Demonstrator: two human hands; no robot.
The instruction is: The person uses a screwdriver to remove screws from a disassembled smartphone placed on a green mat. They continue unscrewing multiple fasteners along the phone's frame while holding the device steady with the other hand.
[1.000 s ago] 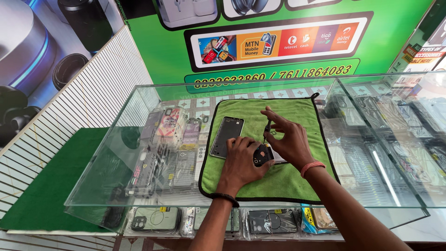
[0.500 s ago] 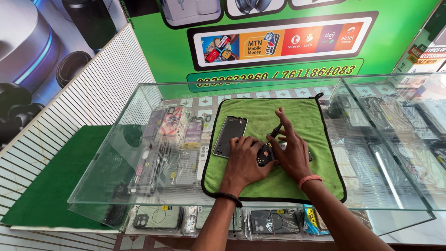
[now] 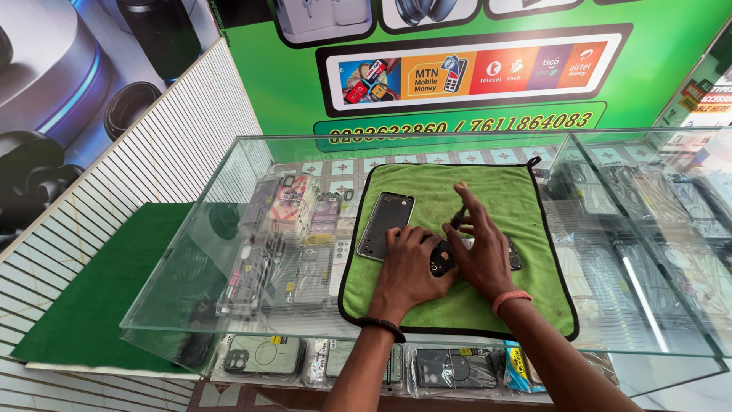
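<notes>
- The glass desk (image 3: 229,252) is a display case; packaged phone covers lie on the shelves under its top, and a green wall poster rises behind its far edge.
- A green cloth (image 3: 488,305) with a dark border covers the middle of the desk top, its far corners near the far edge.
- A dark phone back panel (image 3: 386,223) lies flat on the cloth's far-left part, well clear of the desk's left edge.
- The left hand (image 3: 408,271) presses palm-down on the cloth, fingertips touching the panel's near end; its grip is flat and released, pinning rather than clasping.
- The right hand (image 3: 479,255) is beside it, fingers partly spread; whether its grip clasps anything cannot be told.
- A small black part (image 3: 440,259) with round holes sits between the two hands, touching both.
- Judged step: steadying and working on that small part at the cloth's centre. The next move likely calls for a fine fingertip pinch while the left hand keeps the piece from sliding.
</notes>
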